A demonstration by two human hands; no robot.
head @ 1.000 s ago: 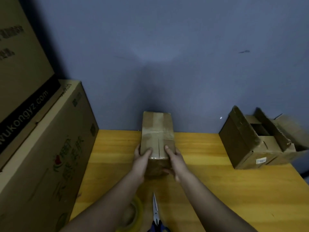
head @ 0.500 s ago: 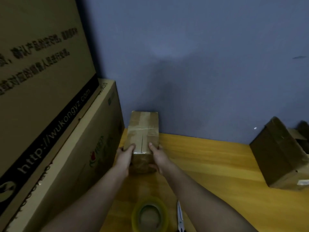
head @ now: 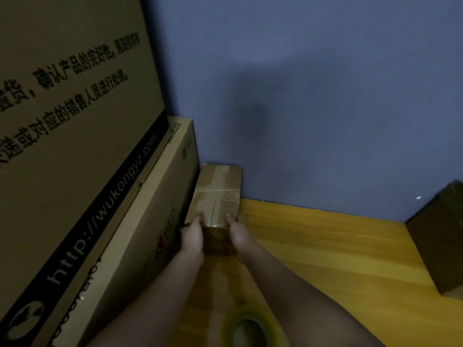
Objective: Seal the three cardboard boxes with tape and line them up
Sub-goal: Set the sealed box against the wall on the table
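Taped cardboard box [head: 217, 196], fingers [head: 198, 219] of both hands closed on its near end: may jam against large carton [head: 140, 221] in bench [head: 325, 246] corner.

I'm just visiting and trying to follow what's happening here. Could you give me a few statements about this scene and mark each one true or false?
1. Both hands hold the small taped box. True: the left hand and right hand grip its near end.
2. The small taped box sits in the middle of the table. False: it is in the far left corner, beside the large carton and close to the wall.
3. A tape roll lies on the table near the person. True.
4. The box's top flaps stand open. False: they are closed, with tape across them.
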